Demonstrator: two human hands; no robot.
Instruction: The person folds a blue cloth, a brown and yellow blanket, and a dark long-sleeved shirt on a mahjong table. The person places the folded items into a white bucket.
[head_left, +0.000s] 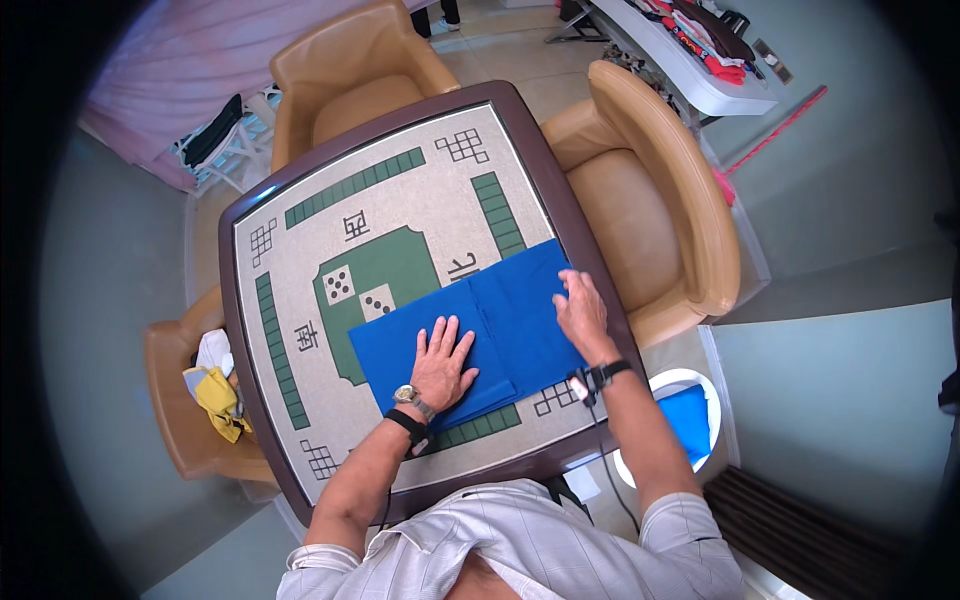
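A folded blue cloth (525, 330) lies across the near right part of a mahjong table (420, 187). Its left portion looks doubled over, with layered edges showing near the front. My left hand (441, 371) rests palm down on that left portion, fingers spread. My right hand (582, 311) is at the cloth's right end, near the table's wooden rim, with its fingers bent. Whether the right fingers pinch the cloth's edge is hard to make out. Both wrists wear black straps, and a cable hangs from the right one.
Tan armchairs (637, 202) surround the table. To the right, a white bin (712, 405) holds blue material. Clothes (217, 390) lie on the left chair. A white desk (720, 94) at the back right carries a garment pile (705, 45). Someone's legs (439, 16) show at the far side.
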